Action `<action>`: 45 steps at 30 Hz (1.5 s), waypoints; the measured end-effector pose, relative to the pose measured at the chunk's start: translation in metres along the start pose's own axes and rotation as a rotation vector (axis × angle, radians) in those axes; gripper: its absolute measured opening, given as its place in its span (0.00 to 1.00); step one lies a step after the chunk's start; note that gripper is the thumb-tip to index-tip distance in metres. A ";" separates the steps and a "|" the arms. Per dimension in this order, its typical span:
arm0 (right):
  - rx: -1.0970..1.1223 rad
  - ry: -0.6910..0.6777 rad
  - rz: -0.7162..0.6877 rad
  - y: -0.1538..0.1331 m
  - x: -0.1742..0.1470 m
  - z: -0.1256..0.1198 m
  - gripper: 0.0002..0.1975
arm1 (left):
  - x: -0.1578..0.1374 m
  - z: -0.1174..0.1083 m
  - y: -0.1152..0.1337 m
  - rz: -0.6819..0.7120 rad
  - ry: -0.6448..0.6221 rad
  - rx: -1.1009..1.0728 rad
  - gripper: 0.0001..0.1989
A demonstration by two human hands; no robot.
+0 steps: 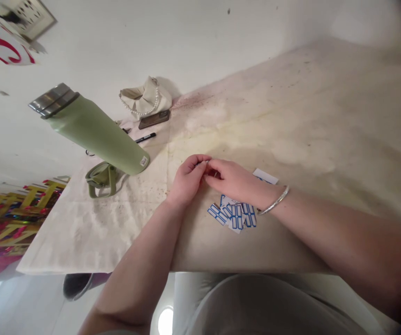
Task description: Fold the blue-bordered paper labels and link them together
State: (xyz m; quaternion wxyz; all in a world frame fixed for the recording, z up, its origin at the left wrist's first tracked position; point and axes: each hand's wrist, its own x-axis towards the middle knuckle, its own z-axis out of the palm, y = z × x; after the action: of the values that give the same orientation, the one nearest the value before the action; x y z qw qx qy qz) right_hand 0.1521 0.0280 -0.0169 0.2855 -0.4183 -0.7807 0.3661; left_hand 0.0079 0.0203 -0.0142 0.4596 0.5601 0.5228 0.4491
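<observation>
My left hand (187,180) and my right hand (226,176) meet over the table, fingertips pinched together. A small pale edge shows between the fingers, but most of what they hold is hidden. Under my right wrist, which wears a silver bangle (276,202), lies a loose pile of small white paper labels (236,216) with blue printed frames. Another white label piece (265,176) pokes out beyond my right forearm.
A tall green tumbler (97,132) with a steel rim stands at the left, its green lid (102,179) beside it. Behind are a black pen (146,137), a phone (154,119) and a cream handbag (146,97) by the wall. The cloth-covered table (82,237) ends close to my body.
</observation>
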 end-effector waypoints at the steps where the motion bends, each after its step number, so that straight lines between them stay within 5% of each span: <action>1: 0.014 -0.001 0.011 0.000 0.000 0.000 0.08 | 0.000 0.000 -0.001 0.002 0.005 -0.006 0.08; 7: 0.174 0.001 0.076 0.003 0.003 0.001 0.10 | 0.002 0.001 -0.002 0.032 0.037 0.001 0.08; 23: 1.162 -0.188 0.418 -0.007 0.005 -0.002 0.08 | -0.001 0.002 0.002 0.041 0.044 0.076 0.08; 33: 1.216 -0.352 0.488 -0.009 0.002 -0.001 0.12 | -0.006 0.003 0.006 -0.003 0.013 0.127 0.09; 38: 1.238 -0.330 0.469 -0.009 0.001 0.002 0.10 | -0.008 0.003 0.007 -0.031 -0.115 0.148 0.10; 45: 1.216 -0.265 0.488 -0.016 -0.001 0.002 0.08 | -0.009 0.003 0.010 0.013 -0.136 0.229 0.10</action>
State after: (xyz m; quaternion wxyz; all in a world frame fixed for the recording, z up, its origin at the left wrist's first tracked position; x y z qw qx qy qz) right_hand 0.1437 0.0203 -0.0048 0.2814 -0.2990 -0.3465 0.8434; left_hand 0.0119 0.0112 -0.0047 0.4241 0.6416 0.5345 0.3503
